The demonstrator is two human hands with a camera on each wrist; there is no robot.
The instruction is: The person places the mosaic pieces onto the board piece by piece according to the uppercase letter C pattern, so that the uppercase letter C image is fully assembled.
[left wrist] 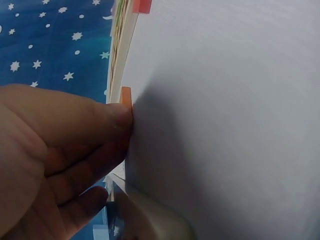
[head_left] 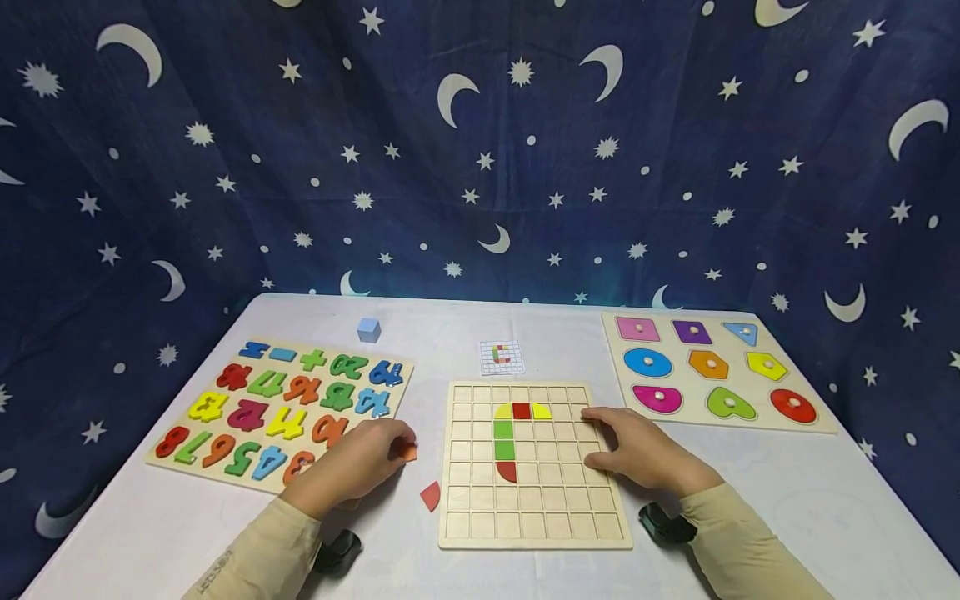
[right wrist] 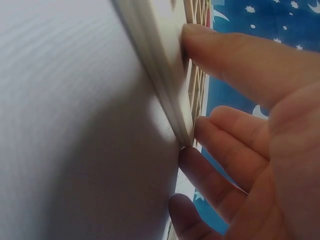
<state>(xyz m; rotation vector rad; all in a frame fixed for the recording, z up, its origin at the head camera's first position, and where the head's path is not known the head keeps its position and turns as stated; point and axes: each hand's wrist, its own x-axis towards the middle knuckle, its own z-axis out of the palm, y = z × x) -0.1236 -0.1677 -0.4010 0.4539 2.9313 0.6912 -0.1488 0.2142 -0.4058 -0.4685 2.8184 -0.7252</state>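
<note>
My left hand (head_left: pixel 360 467) pinches a small orange piece (head_left: pixel 408 452) between thumb and fingers, low over the table; its thin edge (left wrist: pixel 127 97) shows in the left wrist view. On the wooden grid board (head_left: pixel 555 523) lie two yellow quarter-round pieces (head_left: pixel 541 411), a red square (head_left: pixel 521 411), two green squares (head_left: pixel 504 449) and a red quarter-round piece (head_left: pixel 507 472), joined in a hook. Loosely bent, my right hand (head_left: pixel 645 450) touches the board's right edge; in the right wrist view its thumb (right wrist: pixel 200 42) rests on the rim. A red quarter-round piece (head_left: pixel 431 497) lies left of the board.
Behind the grid board lies a small pattern card (head_left: pixel 502 357). A number puzzle board (head_left: pixel 180 463) is at left, partly under my left hand, and a shape puzzle board (head_left: pixel 705 412) at back right. A blue cube (head_left: pixel 368 330) stands at the back.
</note>
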